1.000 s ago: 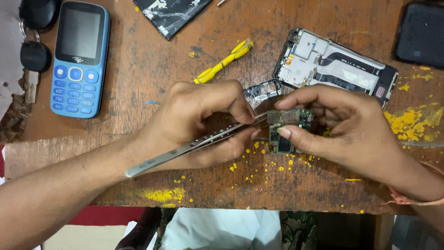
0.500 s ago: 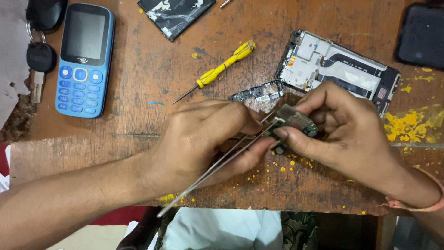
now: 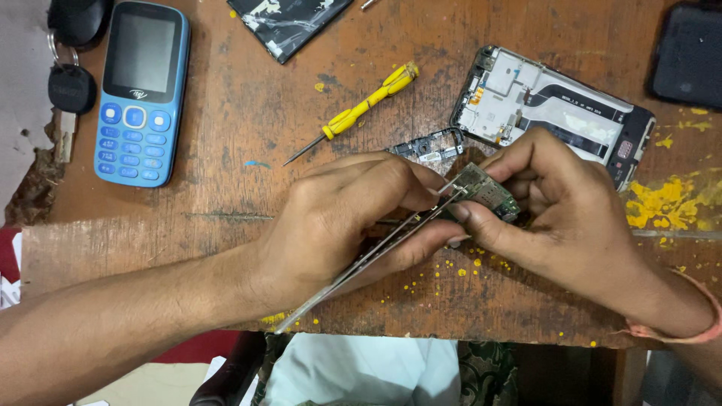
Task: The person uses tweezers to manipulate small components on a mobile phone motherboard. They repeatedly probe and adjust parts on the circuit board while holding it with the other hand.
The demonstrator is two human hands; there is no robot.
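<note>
Worn wooden table (image 3: 226,218) carried an opened phone chassis (image 3: 553,113), a blue keypad phone (image 3: 141,90) and a yellow screwdriver (image 3: 359,110). Right hand (image 3: 579,218) had its grip clamped on a small circuit board (image 3: 489,194), held just above the table edge. Left hand (image 3: 346,218) pinched metal tweezers (image 3: 376,252), tips at the board, probably touching it. Versus a second ago: tweezers swung steeper, tail now pointing toward the body, hands shifted slightly; board stayed put.

Your worn wooden table (image 3: 226,218), flecked with yellow paint, carries a blue keypad phone (image 3: 143,90), a yellow screwdriver (image 3: 361,109), an opened phone chassis (image 3: 553,113), a battery (image 3: 289,22) and keys (image 3: 69,86).
</note>
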